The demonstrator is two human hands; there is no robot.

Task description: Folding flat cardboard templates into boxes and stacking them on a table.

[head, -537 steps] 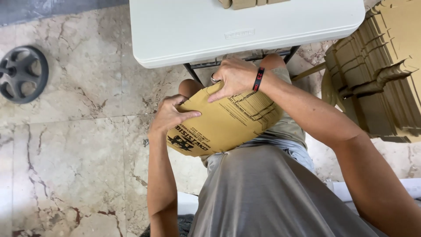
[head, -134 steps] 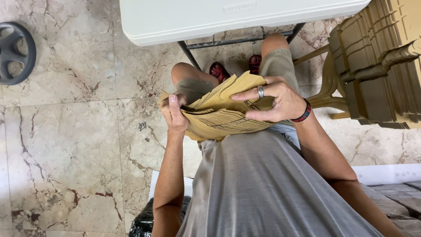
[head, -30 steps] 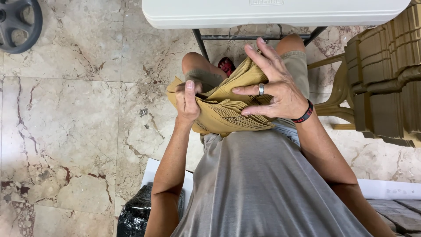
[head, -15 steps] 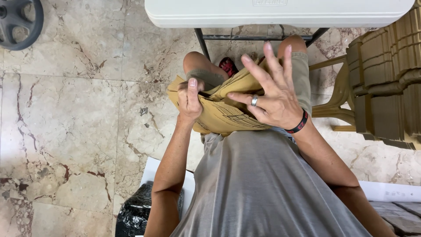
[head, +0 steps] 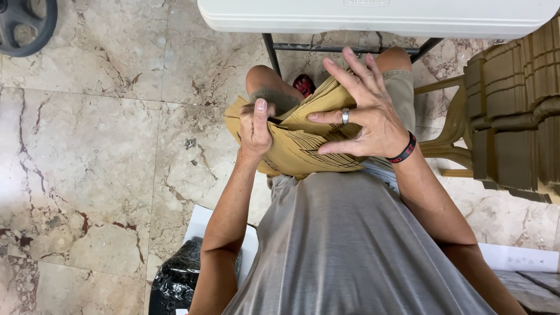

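Observation:
A folded piece of tan cardboard with dark print [head: 291, 153] rests on my lap above my knees. My left hand [head: 255, 126] grips its left edge, thumb on top. My right hand [head: 361, 114], with a ring and a dark wristband, lies spread on the cardboard's upper flap, fingers apart and pointing away from me. I am seated in a grey shirt, looking down.
A white folding table [head: 379, 17] stands just beyond my knees on dark legs. Stacks of folded tan cardboard [head: 513, 111] sit on a chair at the right. A dark wheel [head: 26, 26] lies at top left, a black bag [head: 175, 280] by my left side.
My right hand has opened and spread its fingers over the top flap instead of curling on it. The left hand keeps its grip on the edge.

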